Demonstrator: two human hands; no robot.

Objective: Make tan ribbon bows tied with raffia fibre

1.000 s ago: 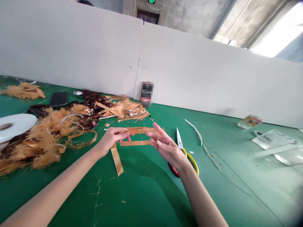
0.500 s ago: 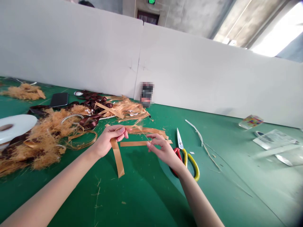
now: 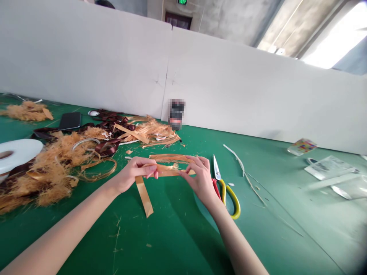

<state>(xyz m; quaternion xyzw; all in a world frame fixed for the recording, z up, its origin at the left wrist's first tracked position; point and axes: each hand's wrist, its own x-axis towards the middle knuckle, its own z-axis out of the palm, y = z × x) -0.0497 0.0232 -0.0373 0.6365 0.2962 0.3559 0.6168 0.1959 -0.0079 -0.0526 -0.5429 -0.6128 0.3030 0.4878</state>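
My left hand (image 3: pixel 134 173) pinches one end of an orange-tan ribbon strip (image 3: pixel 169 170), whose other tail (image 3: pixel 144 196) hangs down onto the green table (image 3: pixel 177 236). My right hand (image 3: pixel 200 177) is closed on the strip's right end, fingers curled over it. A bundle of frayed ribbon threads (image 3: pixel 169 157) lies just behind both hands. Scissors with red and yellow handles (image 3: pixel 226 187) lie right beside my right wrist, blades pointing away.
A heap of shredded orange fibre (image 3: pixel 54 164) and dark brown ribbon (image 3: pixel 109 145) fills the left side, with a white tape roll (image 3: pixel 17 151) and a black phone (image 3: pixel 70 120). White partition boards (image 3: pixel 229 88) stand behind. Clear plastic packets (image 3: pixel 329 170) lie far right.
My right hand went from open fingers to gripping the strip's right end. Both hands came closer together and lowered slightly toward the table.
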